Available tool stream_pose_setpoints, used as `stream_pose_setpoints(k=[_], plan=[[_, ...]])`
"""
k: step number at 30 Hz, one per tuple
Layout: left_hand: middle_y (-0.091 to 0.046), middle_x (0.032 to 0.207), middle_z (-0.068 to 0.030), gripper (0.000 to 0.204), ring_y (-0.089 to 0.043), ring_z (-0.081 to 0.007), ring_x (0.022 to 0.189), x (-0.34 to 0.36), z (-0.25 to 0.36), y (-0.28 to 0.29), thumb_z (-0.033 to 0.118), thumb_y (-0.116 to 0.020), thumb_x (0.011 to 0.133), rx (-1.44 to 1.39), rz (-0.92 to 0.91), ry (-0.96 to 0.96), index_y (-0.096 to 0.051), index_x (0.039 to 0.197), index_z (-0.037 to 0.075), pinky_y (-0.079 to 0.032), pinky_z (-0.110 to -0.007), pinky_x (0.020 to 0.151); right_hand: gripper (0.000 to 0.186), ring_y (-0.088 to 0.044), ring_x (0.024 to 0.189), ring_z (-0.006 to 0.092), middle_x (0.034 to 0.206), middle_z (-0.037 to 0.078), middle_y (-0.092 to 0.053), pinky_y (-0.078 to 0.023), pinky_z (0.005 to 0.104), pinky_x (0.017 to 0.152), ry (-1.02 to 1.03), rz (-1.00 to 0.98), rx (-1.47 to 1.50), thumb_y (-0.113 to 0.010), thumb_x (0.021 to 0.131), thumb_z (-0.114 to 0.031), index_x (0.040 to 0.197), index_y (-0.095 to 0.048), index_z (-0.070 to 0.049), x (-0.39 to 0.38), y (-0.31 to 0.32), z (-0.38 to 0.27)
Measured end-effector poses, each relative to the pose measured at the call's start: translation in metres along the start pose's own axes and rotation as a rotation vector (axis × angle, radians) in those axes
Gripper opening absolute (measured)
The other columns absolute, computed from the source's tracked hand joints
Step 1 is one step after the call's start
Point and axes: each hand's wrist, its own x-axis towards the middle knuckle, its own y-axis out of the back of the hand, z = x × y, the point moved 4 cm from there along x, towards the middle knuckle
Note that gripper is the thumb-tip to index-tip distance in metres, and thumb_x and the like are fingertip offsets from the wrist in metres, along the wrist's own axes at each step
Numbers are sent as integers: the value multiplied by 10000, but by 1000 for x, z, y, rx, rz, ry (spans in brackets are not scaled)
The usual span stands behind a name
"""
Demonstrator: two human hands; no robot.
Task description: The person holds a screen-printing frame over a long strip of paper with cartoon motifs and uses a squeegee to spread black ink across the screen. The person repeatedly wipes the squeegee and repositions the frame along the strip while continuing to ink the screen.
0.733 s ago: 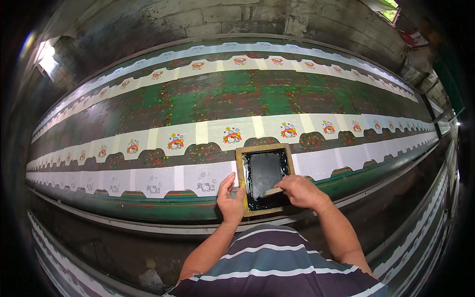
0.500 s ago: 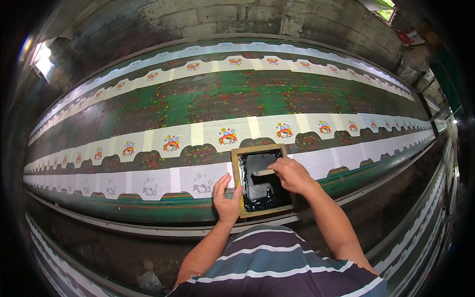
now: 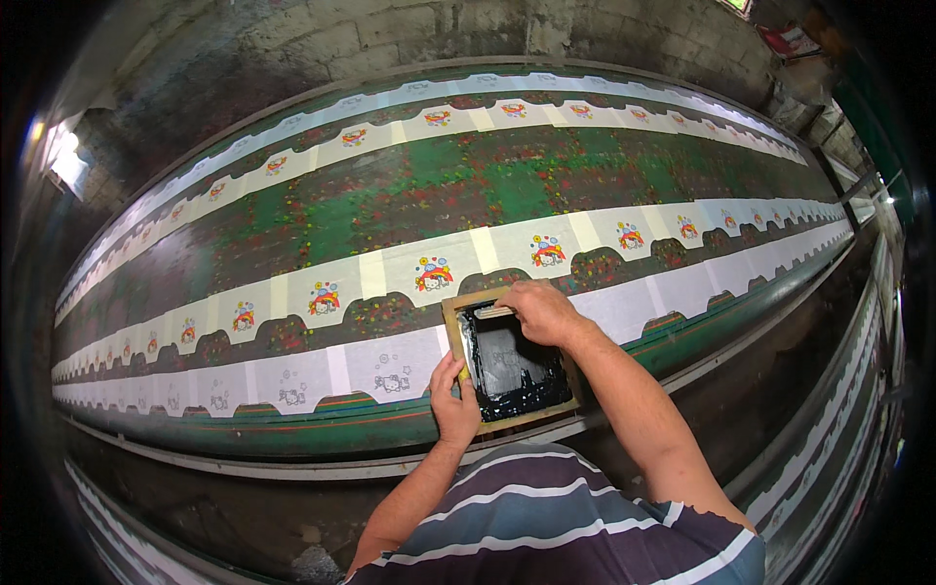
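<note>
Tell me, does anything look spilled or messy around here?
Nothing looks clearly damaged. The long table is speckled with red and yellow blotches between the rows of pale pieces, perhaps old colour marks. Black ink lies unevenly inside the wooden frame beside the left hand, but no spill shows outside it.

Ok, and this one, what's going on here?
A person bends over a long table. The right-hand grip holds a flat, light-coloured bar near the far end of a wooden frame; the left-hand grip is at the frame's left side. Glossy black ink lies inside the frame, thickest at the near end. The frame sits over the near row of white pieces; those to its left show grey outline drawings. The next row carries coloured prints.
</note>
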Motion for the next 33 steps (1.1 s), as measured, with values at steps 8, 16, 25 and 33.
stream_pose_setpoints(k=[8, 16, 25, 33], plan=[[-654, 1556, -238, 414, -639, -392, 1451, 3, -1, 1, -114, -698, 938, -61, -8, 25, -763, 1326, 13, -468, -476, 1254, 425, -720, 1142, 416, 1115, 172, -762, -572, 549, 1029, 69, -66, -45, -736, 833, 23, 1227, -829, -105, -40, -11, -23], [-624, 1597, -239, 397, -617, -388, 1480, 0, -2, 2, -95, -695, 957, -50, -36, 50, -768, 1335, 0, -452, -468, 1267, 397, -715, 1046, 369, 1068, 129, -746, -565, 501, 933, 132, -12, -63, -759, 829, -8, 1207, -826, -108, -119, -22, -70], [-585, 1653, -262, 530, -599, -412, 1475, -9, 1, -3, -101, -754, 818, 82, -36, -25, -786, 1329, 36, -416, -502, 1270, 349, -697, 1099, 347, 1124, 109, -745, -536, 486, 957, 109, 75, 21, -786, 877, -48, 1222, -808, -99, -157, -30, -82], [-608, 1623, -300, 441, -593, -446, 1490, -9, 29, -26, -153, -713, 776, 29, 23, -110, -815, 1163, 33, -443, -511, 1265, 397, -687, 1198, 342, 1258, 120, -750, -531, 493, 1039, 73, 219, 176, -829, 866, -51, 1261, -800, -73, -193, -14, -47]])
